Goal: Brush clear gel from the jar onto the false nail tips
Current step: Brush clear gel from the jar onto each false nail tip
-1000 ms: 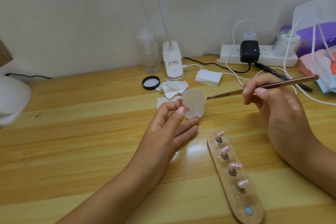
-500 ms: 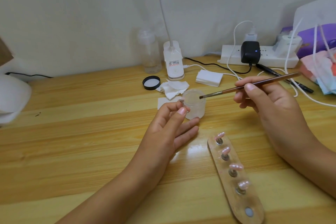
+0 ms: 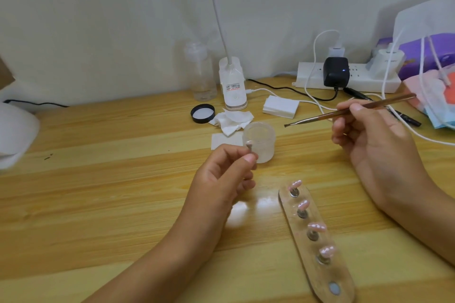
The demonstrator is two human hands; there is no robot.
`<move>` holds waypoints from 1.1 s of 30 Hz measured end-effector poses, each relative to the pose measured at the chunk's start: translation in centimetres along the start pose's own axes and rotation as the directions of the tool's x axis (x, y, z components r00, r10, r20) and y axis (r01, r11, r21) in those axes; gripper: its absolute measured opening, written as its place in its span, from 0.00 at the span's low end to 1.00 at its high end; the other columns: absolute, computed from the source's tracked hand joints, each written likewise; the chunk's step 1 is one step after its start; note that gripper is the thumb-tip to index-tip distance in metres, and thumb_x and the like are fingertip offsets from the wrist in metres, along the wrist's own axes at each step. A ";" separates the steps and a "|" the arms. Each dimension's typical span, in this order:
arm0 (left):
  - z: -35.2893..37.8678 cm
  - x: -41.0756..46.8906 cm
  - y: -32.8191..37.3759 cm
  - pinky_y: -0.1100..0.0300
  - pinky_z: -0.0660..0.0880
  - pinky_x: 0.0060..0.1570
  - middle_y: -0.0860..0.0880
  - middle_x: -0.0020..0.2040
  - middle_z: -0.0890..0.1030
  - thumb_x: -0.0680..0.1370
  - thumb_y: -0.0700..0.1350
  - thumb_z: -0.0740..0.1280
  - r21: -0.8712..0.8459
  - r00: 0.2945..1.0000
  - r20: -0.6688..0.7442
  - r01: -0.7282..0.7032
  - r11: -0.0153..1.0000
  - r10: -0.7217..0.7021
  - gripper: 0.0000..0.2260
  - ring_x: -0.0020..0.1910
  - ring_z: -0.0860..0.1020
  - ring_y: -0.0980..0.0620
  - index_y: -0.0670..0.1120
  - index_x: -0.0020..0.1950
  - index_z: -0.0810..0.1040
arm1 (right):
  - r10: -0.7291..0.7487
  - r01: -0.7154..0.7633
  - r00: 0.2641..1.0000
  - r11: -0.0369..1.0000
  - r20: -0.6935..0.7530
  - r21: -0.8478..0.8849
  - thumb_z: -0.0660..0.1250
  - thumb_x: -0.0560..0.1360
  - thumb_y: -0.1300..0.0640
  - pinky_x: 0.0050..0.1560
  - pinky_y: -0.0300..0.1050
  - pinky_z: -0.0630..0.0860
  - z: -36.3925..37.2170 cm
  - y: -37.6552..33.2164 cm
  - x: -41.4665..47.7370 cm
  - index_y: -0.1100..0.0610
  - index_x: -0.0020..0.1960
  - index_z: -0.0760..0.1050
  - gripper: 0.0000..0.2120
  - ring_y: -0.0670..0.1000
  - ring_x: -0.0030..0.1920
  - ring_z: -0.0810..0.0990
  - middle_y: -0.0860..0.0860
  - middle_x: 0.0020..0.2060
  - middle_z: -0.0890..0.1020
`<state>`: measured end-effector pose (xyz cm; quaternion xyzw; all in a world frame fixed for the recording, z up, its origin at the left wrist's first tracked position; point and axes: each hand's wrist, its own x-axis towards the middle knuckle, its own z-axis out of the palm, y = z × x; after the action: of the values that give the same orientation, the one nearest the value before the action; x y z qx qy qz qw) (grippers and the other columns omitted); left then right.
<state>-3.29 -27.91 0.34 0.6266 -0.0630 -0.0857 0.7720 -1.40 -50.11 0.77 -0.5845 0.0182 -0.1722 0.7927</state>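
Note:
A clear plastic jar of gel stands open on the wooden table. My left hand pinches a small grey peg between thumb and forefinger, right in front of the jar; the nail tip on it is hard to make out. My right hand grips a thin brown brush, whose tip hangs in the air just right of the jar's rim. A wooden holder board lies at the lower right with several pink false nail tips on pegs and one bare magnet at its near end.
Behind the jar lie a black lid, crumpled wipes and a stack of white pads. A lamp base, an empty bottle, a power strip with cables and a black pen fill the back.
The brush tip reached the jar's rim half a second ago and has now drawn back to the right. My left hand's lower fingers have curled in; the peg stays pinched.

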 end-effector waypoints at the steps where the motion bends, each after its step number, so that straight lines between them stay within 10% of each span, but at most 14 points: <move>1: 0.0 0.0 0.0 0.62 0.73 0.44 0.55 0.40 0.80 0.65 0.54 0.72 0.017 1.000 0.013 0.000 1.000 0.000 0.05 0.37 0.76 0.59 0.55 0.38 0.81 | 0.008 -0.009 1.000 0.999 0.015 0.042 0.59 0.82 0.61 0.40 0.37 0.76 0.0 -0.1 0.0 0.50 0.44 0.81 0.15 0.44 0.37 0.78 0.46 0.33 0.80; 9: 0.1 -0.2 -0.2 0.68 0.73 0.38 0.56 0.38 0.79 0.68 0.49 0.72 0.076 0.995 0.090 -0.058 0.995 0.051 0.04 0.36 0.76 0.59 0.55 0.41 0.81 | 0.085 -0.112 0.982 0.981 0.169 0.161 0.66 0.74 0.57 0.37 0.36 0.77 0.6 -0.5 -0.6 0.54 0.45 0.76 0.02 0.45 0.34 0.78 0.49 0.32 0.79; 33: 0.8 -0.7 0.3 0.71 0.74 0.41 0.55 0.39 0.82 0.74 0.41 0.71 0.140 0.979 0.187 -0.107 0.984 0.080 0.06 0.38 0.78 0.60 0.53 0.45 0.84 | 0.087 -0.104 0.965 0.993 0.247 0.058 0.66 0.69 0.56 0.33 0.36 0.77 1.2 -0.7 -1.3 0.57 0.43 0.73 0.06 0.46 0.31 0.78 0.51 0.30 0.80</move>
<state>-4.15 -28.47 0.84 0.6686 -0.1685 -0.1010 0.7172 -2.52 -48.78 1.57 -0.5713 -0.0575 -0.0611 0.8164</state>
